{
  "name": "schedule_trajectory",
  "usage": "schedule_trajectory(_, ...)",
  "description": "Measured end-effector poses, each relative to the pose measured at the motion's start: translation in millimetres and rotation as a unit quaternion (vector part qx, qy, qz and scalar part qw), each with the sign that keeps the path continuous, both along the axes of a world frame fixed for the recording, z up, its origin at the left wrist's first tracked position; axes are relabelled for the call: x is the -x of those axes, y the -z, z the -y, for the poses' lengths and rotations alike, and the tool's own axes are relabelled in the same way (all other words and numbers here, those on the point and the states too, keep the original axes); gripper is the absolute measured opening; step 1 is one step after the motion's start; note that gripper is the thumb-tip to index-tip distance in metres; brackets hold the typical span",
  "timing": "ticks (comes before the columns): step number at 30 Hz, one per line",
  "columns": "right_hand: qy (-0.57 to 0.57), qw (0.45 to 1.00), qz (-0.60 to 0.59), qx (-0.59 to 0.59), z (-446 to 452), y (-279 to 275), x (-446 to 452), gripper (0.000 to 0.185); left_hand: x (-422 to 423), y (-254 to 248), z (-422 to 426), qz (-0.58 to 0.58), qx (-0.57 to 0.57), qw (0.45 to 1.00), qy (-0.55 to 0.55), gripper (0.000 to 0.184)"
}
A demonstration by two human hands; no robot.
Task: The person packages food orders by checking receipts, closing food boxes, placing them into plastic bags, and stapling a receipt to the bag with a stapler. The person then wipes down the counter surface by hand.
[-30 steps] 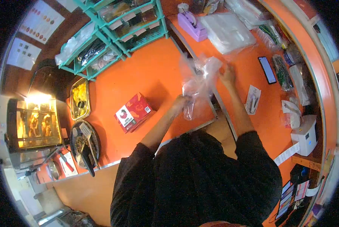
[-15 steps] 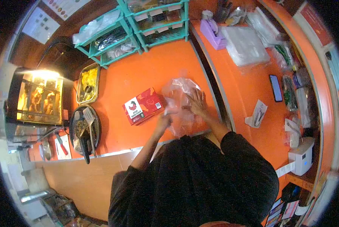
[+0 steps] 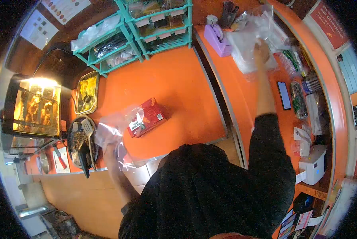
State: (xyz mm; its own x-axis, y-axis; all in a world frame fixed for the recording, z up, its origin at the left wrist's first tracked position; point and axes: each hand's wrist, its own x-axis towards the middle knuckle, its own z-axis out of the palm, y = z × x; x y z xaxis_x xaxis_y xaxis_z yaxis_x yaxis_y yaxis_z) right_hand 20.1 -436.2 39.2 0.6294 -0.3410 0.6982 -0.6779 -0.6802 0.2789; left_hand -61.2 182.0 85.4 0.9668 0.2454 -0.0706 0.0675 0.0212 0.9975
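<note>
Nearest us, our left forearm angles out toward 10 o'clock, and our left hand (image 3: 111, 148) has its fingers gathered around a clear plastic bag (image 3: 108, 133), though blur hides their exact set. The bag flares upward from our grip, its upper edge overlapping the left side of the red printed carton (image 3: 149, 117), which rests on the orange counter (image 3: 174, 79) at 11 o'clock. Past it, toward 1 o'clock, our right arm reaches almost straight, and our right hand (image 3: 260, 51) is over the stack of clear plastic bags (image 3: 242, 53); we cannot tell whether its fingers pinch one. Just left of that stack, near 12 o'clock, stands the purple tape dispenser (image 3: 218, 42). Farthest, between 11 and 12, rise teal drawers (image 3: 162, 40).
</note>
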Motion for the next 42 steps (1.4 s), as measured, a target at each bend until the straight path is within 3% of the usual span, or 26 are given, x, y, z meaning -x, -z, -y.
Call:
schedule_trajectory(1, -0.002, 0.970, 0.160, -0.183, 21.0, -23.4, -1.5, 0.031, 0.3, -4.2, 0.4, -0.067, 0.042, 0.995, 0.055, 0.039)
schedule_trajectory(3, 0.134, 0.982, 0.101, -0.089, 28.4, -42.1, -8.4, 0.035, 7.6, -37.7, 28.6, -0.081, 0.053, 0.993, 0.073, 0.040)
schedule_trajectory(5, 0.057, 0.992, -0.017, -0.109, -52.3, -94.0, 0.5, 0.039, 10.5, -44.9, 31.5, -0.111, 0.097, 0.981, 0.125, 0.042)
schedule_trajectory(6, -0.119, 0.961, -0.036, -0.247, -80.1, -87.7, -8.3, 0.039, 11.0, -41.8, 29.3, -0.112, 0.096, 0.983, 0.113, 0.042)
schedule_trajectory(8, -0.451, 0.751, -0.101, -0.472, -162.6, -57.3, -25.6, 0.034, 12.5, -36.0, 23.0, -0.151, 0.166, 0.961, 0.164, 0.041)
schedule_trajectory(9, -0.541, 0.579, -0.149, -0.591, -221.7, -43.3, -17.0, 0.031, 13.3, -33.8, 15.5, -0.157, 0.159, 0.964, 0.142, 0.041)
schedule_trajectory(10, -0.572, 0.482, -0.224, -0.625, -261.0, -2.1, -27.6, 0.031, 9.6, -32.1, 8.9, -0.157, 0.165, 0.952, 0.202, 0.051)
schedule_trajectory(12, -0.538, 0.426, -0.369, -0.626, -328.5, 22.1, -31.3, 0.035, 14.5, -18.1, -7.0, -0.152, 0.168, 0.941, 0.253, 0.063)
schedule_trajectory(13, -0.534, 0.421, -0.382, -0.626, -351.7, 37.7, -29.7, 0.036, 20.1, -2.8, -15.1, -0.165, 0.121, 0.957, 0.204, 0.051)
schedule_trajectory(14, -0.528, 0.420, -0.379, -0.633, -369.5, 50.7, -26.7, 0.038, 23.6, 3.9, -19.4, -0.178, 0.074, 0.969, 0.156, 0.041)
schedule_trajectory(17, -0.496, 0.371, -0.308, -0.722, -383.4, 58.8, -17.6, 0.042, 29.0, -11.2, -38.5, -0.159, 0.063, 0.977, 0.126, 0.047)
schedule_trajectory(19, -0.438, 0.271, -0.226, -0.827, -374.6, 48.7, -10.8, 0.045, 31.7, -29.7, -50.5, -0.145, 0.060, 0.979, 0.134, 0.051)
schedule_trajectory(23, -0.277, -0.049, -0.117, -0.953, -365.4, 26.3, 17.6, 0.052, 33.4, -52.1, -61.3, -0.136, 0.052, 0.979, 0.140, 0.060)
schedule_trajectory(25, -0.235, -0.127, -0.146, -0.953, -377.6, 23.2, 37.3, 0.056, 31.4, -44.5, -56.2, -0.163, 0.066, 0.977, 0.124, 0.062)
schedule_trajectory(26, -0.236, -0.134, -0.168, -0.948, -382.9, 22.7, 44.4, 0.058, 30.2, -37.7, -55.4, -0.192, 0.075, 0.972, 0.114, 0.066)
schedule_trajectory(27, -0.263, -0.107, -0.193, -0.939, -390.0, 27.6, 46.0, 0.060, 30.2, -22.7, -62.6, -0.183, 0.078, 0.979, 0.050, 0.034)
schedule_trajectory(28, -0.349, -0.038, -0.233, -0.907, -392.6, 35.4, 46.7, 0.062, 31.7, -12.9, -69.2, -0.184, 0.079, 0.978, 0.050, 0.034)
schedule_trajectory(29, -0.347, -0.038, -0.232, -0.908, -393.2, 32.7, 48.4, 0.062, 27.7, -28.9, -59.3, -0.170, 0.100, 0.972, 0.130, 0.047)
schedule_trajectory(30, -0.420, 0.028, -0.241, -0.874, -392.9, 27.8, 50.1, 0.054, 25.2, -37.3, -52.8, -0.155, 0.121, 0.958, 0.210, 0.062)
schedule_trajectory(31, -0.490, 0.094, -0.248, -0.831, -392.7, 21.8, 50.4, 0.046, 32.1, -19.4, -55.0, -0.174, 0.066, 0.982, 0.043, 0.038)
schedule_trajectory(32, -0.491, 0.094, -0.248, -0.830, -387.9, 16.0, 49.4, 0.046, 29.3, -24.1, -56.9, -0.173, 0.066, 0.982, 0.043, 0.038)
schedule_trajectory(34, -0.493, 0.312, -0.266, -0.767, -369.2, 7.7, 41.8, 0.026, 21.5, -38.7, -64.9, -0.190, 0.087, 0.949, 0.235, 0.054)
schedule_trajectory(35, -0.456, 0.335, -0.199, -0.800, -363.3, 12.6, 41.8, 0.019, 18.1, -39.7, -67.0, -0.182, 0.087, 0.955, 0.217, 0.054)
schedule_trajectory(37, -0.385, 0.349, -0.135, -0.844, -360.8, 2.3, 43.6, 0.016, 11.4, -36.7, -72.5, -0.151, 0.091, 0.941, 0.290, 0.049)
schedule_trajectory(39, -0.342, 0.229, -0.123, -0.903, -365.8, 9.1, 47.5, 0.022, 4.0, -36.8, -76.3, -0.127, 0.041, 0.957, 0.256, 0.048)
schedule_trajectory(42, -0.473, 0.210, -0.254, -0.817, -381.1, 21.6, 49.4, 0.014, -1.9, -27.7, -95.6, -0.107, 0.119, 0.947, 0.278, 0.050)
